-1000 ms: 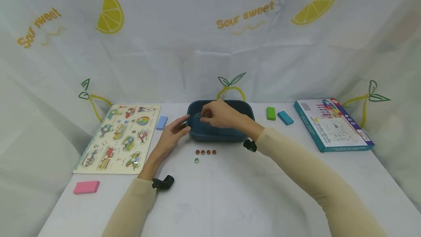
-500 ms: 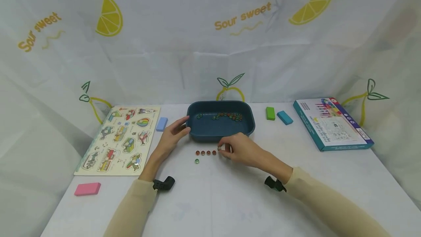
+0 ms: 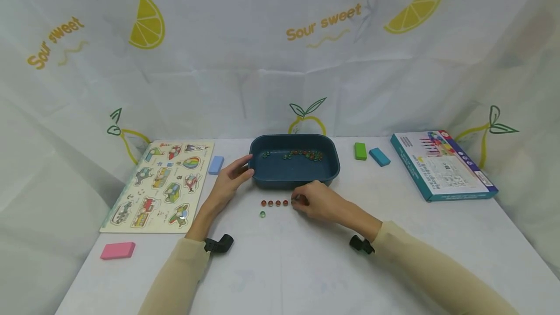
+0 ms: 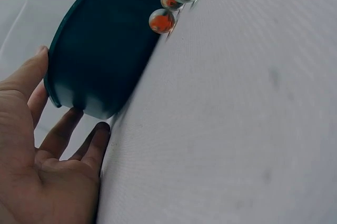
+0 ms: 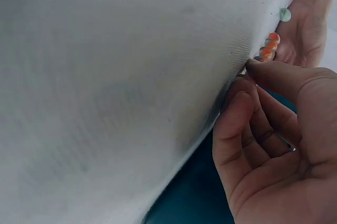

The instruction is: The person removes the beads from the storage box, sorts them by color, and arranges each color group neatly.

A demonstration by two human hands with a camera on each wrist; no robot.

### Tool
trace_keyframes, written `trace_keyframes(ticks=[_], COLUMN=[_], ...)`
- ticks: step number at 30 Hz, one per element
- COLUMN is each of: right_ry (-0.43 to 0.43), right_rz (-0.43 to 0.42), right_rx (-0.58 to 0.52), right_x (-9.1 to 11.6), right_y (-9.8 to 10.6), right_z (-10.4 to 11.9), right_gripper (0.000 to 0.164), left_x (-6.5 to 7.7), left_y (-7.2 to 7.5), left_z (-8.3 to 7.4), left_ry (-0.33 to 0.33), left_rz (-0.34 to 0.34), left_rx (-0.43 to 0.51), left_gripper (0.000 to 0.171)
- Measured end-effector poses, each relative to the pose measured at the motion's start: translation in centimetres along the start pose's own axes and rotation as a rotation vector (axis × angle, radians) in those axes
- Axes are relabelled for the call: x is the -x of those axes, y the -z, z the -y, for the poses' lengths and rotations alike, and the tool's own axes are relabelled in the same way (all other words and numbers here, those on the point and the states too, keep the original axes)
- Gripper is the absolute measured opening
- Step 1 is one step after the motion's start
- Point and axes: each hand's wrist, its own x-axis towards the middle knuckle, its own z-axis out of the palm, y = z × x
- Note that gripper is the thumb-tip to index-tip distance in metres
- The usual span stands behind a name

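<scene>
The marble (image 3: 295, 199) just beyond the right end of the red marbles (image 3: 278, 203) is likely light, hard and slippery, quick to roll; take it across its middle. Your right hand (image 3: 317, 200) pinches it, mostly hidden, thumb and fingertips nearly together, close above or on the table (image 3: 306, 271). Your left hand (image 3: 229, 180), fingers spread, touches the blue tray's (image 3: 280, 173) left end.

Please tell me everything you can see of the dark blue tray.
The dark blue tray is a rounded rectangle with a thin rim and plastic-looking walls. It stands upright on the white cloth. Green and reddish marbles lie inside, mostly toward far right. The left hand touches its left end; whether the right hand does is unclear.
</scene>
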Motion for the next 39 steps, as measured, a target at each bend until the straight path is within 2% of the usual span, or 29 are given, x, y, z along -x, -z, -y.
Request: trace_keyframes(ticks=[18,23,29,33,37,39], right_ry=[-0.001,-0.009,0.017,0.052,0.048,0.018], right_rz=[0.019,0.023,0.029,-0.021,-0.06,-0.048], right_rx=[0.014,0.022,0.011,0.014,0.023,0.034], right_x=[-0.1,0.0,0.3,-1.2,-4.6,-6.6], right_y=[-0.3,-0.3,1.4,4.2,6.9,7.9], right_z=[-0.2,-0.2,0.9,1.9,1.7,1.2], right_gripper=[0.01,0.016,0.021,0.017,0.021,0.024], left_x=[-0.2,-0.1,0.1,0.1,0.1,0.1], left_y=[0.0,-0.1,-0.2,-0.2,-0.2,-0.2], left_z=[0.3,0.4,0.3,0.3,0.2,0.2], left_ry=[-0.009,-0.011,-0.002,-0.004,-0.005,-0.004], left_rz=[0.006,0.004,0.0,0.0,-0.002,-0.003], left_rx=[0.012,0.013,0.014,0.012,0.012,0.013], left_gripper=[0.056,0.056,0.055,0.056,0.055,0.055])
